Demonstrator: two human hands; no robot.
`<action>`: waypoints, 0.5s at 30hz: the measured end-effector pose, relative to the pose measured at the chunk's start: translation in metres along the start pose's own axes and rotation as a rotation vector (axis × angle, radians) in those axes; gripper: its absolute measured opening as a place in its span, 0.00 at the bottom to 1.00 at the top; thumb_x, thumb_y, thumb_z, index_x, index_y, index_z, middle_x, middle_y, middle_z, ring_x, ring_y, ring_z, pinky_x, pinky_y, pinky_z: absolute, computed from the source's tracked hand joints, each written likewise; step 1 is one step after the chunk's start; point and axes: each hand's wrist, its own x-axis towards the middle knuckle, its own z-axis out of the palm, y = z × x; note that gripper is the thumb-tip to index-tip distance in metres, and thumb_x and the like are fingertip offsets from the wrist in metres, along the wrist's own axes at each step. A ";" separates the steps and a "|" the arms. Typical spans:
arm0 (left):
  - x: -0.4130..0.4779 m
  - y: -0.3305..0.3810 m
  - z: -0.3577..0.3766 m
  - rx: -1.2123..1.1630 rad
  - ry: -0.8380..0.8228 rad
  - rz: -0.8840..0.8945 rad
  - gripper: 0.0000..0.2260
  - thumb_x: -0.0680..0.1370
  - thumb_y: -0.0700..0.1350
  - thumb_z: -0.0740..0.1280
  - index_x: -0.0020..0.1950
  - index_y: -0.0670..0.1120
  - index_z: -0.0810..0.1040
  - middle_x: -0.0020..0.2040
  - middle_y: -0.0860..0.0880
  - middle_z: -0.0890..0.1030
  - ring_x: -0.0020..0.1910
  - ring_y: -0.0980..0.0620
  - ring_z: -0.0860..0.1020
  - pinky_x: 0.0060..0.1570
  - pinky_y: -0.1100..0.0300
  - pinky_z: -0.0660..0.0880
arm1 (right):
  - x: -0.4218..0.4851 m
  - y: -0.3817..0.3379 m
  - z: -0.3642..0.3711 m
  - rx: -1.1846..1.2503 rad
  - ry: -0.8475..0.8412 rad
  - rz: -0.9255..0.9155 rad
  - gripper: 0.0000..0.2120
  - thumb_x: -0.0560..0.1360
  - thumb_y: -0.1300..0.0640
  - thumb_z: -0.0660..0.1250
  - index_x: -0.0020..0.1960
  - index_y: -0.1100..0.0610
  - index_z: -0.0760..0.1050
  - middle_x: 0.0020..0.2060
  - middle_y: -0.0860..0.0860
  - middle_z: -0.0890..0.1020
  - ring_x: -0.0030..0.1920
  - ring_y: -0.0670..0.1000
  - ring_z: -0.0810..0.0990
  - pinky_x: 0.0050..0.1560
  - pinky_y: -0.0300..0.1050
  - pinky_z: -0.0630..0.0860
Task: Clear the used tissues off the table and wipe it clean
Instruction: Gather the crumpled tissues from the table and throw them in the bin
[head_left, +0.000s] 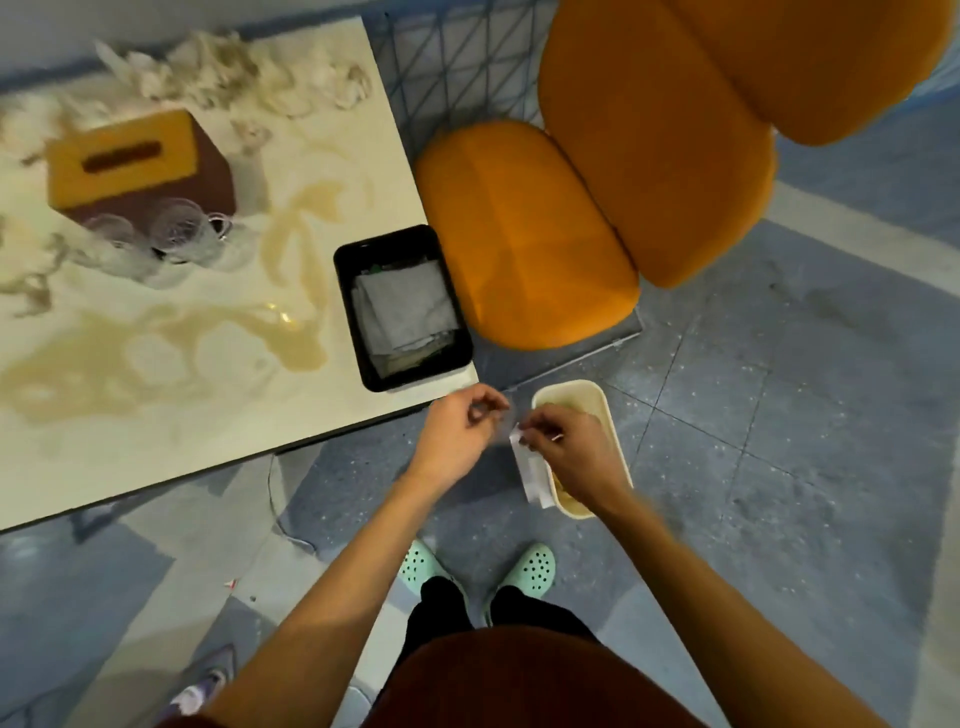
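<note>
Crumpled used tissues (249, 73) lie heaped along the far edge of the white table (208, 426), and more (36, 291) lie at its left. Brown spill stains (171, 353) spread over the tabletop. Both hands hover off the table's near corner, above a cream bin (613, 415) on the floor. My right hand (566, 452) pinches the top of a small white packet (532, 475) that hangs down. My left hand (462, 426), fingers curled, pinches a blurred clear film (506, 421) at the packet's top.
A black tray (400, 374) holding folded grey cloths (405, 312) sits at the table's right edge. A yellow-topped tissue box (130, 161) and several glass cups (171, 234) stand mid-table. An orange chair (597, 208) stands to the right of the table.
</note>
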 end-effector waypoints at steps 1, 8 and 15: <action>-0.005 0.000 -0.012 -0.007 0.033 0.011 0.11 0.77 0.33 0.67 0.44 0.50 0.79 0.39 0.55 0.81 0.35 0.60 0.78 0.41 0.70 0.74 | -0.002 -0.013 0.005 -0.014 -0.011 -0.016 0.05 0.76 0.62 0.69 0.49 0.55 0.82 0.42 0.45 0.84 0.42 0.38 0.80 0.47 0.31 0.75; -0.039 -0.017 -0.121 -0.079 0.261 0.055 0.07 0.77 0.37 0.68 0.44 0.48 0.80 0.39 0.53 0.83 0.35 0.56 0.80 0.38 0.64 0.76 | 0.011 -0.115 0.070 -0.031 -0.076 -0.130 0.06 0.76 0.62 0.68 0.50 0.55 0.82 0.42 0.46 0.84 0.42 0.39 0.81 0.46 0.31 0.76; -0.050 -0.043 -0.228 -0.096 0.364 -0.016 0.06 0.78 0.40 0.67 0.45 0.49 0.80 0.38 0.52 0.82 0.33 0.57 0.80 0.36 0.68 0.74 | 0.035 -0.199 0.130 0.045 -0.047 -0.199 0.04 0.78 0.61 0.66 0.48 0.57 0.81 0.38 0.49 0.83 0.39 0.42 0.81 0.42 0.33 0.77</action>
